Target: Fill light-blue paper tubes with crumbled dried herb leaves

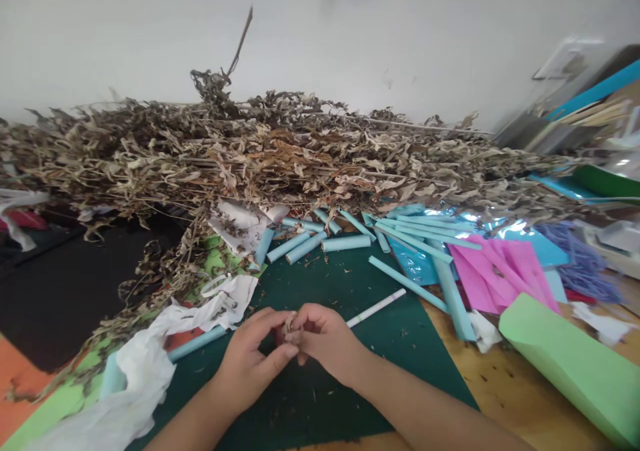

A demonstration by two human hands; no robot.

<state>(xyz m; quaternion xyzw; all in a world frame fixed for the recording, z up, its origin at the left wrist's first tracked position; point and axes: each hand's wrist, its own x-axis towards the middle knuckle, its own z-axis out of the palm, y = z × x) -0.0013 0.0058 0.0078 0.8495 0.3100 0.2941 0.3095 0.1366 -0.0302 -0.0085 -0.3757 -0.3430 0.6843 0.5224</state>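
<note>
- A dark green cutting mat (pixel 350 371) covers the middle of a wooden tabletop (pixel 505 384), which shows bare at the lower right; a plain pale wall (pixel 400 31) closes the scene behind.
- A broad heap of dried, curled leaves and stems (pixel 260 151) stretches along the far edge of the surface from left to right, one twig standing up against the wall; loose fragments trail down the left side over green and orange sheets (pixel 30 397).
- Short pale-blue paper tubes (pixel 345 243) lie scattered at the foot of the heap; longer, thinner blue rolls (pixel 407 283) fan out to the right across shiny blue foil (pixel 415 264) and folded pink paper (pixel 495 271); a thin white stick (pixel 375 307) lies just beyond the hands.
- A large light-green paper roll (pixel 575 364) rests at the right edge; crumpled white paper (pixel 145 364) lies at the left of the mat.
- A clear container at the far right (pixel 575 97) is blurred; flat sheets and strips seem to stand in it.
- The left hand (pixel 250 364) and right hand (pixel 325 341) meet above the mat, fingertips pinched together on a small dry leaf scrap (pixel 290 323); both are closed tight around it, the piece largely hidden between the fingers.
</note>
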